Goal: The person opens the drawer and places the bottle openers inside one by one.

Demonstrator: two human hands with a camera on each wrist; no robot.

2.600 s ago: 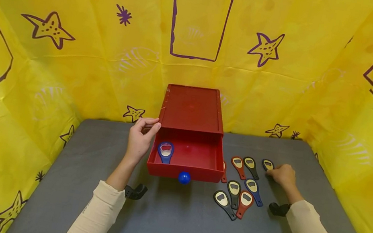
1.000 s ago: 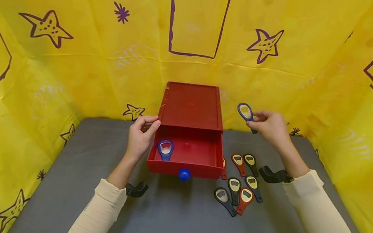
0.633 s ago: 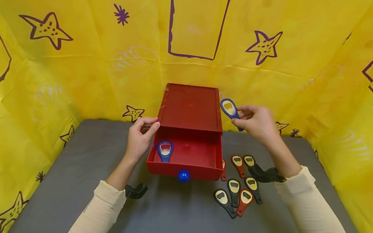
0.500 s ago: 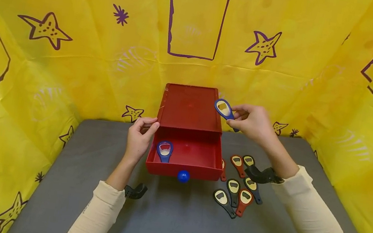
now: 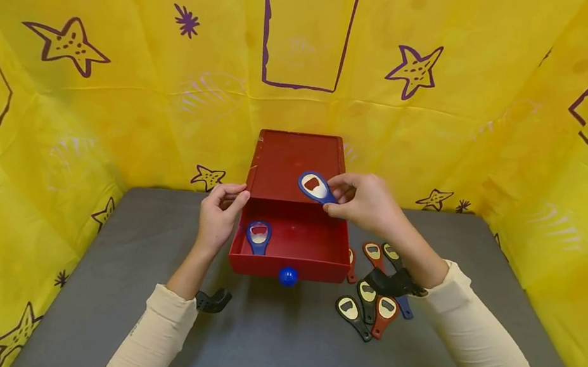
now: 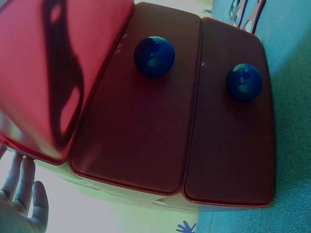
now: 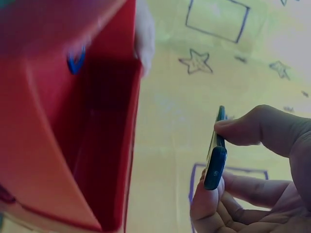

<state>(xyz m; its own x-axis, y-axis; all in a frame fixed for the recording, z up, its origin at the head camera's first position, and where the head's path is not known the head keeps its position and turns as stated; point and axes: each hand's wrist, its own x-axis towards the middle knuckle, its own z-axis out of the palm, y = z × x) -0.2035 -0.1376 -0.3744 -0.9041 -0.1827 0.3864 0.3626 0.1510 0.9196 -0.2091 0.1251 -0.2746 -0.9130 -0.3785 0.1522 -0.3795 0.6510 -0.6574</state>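
My right hand (image 5: pixel 363 202) pinches a blue bottle opener (image 5: pixel 317 187) between thumb and fingers, its oval head pointing left over the red drawer cabinet (image 5: pixel 294 151). In the right wrist view this opener (image 7: pixel 216 167) shows nearly edge-on. The cabinet's top drawer (image 5: pixel 309 270) is pulled out, a blue knob (image 5: pixel 287 276) on its front. Inside, at the left, lies another blue bottle opener (image 5: pixel 258 237). My left hand (image 5: pixel 217 216) rests its fingertips against the cabinet's left side near the top; its fingers (image 6: pixel 24 182) look extended in the left wrist view.
Several red, black and blue bottle openers lie right of the cabinet, including a black one (image 5: pixel 354 316) and a red one (image 5: pixel 384 316); my right forearm partly covers the group. Two closed drawers (image 6: pixel 136 121) sit under the pulled-out one. Yellow cloth walls (image 5: pixel 198 98) surround the grey table (image 5: pixel 145 250).
My right hand has picked the blue bottle opener up from the table's right side, raised it and carried it left over the cabinet. My left hand has stayed at the cabinet's side.
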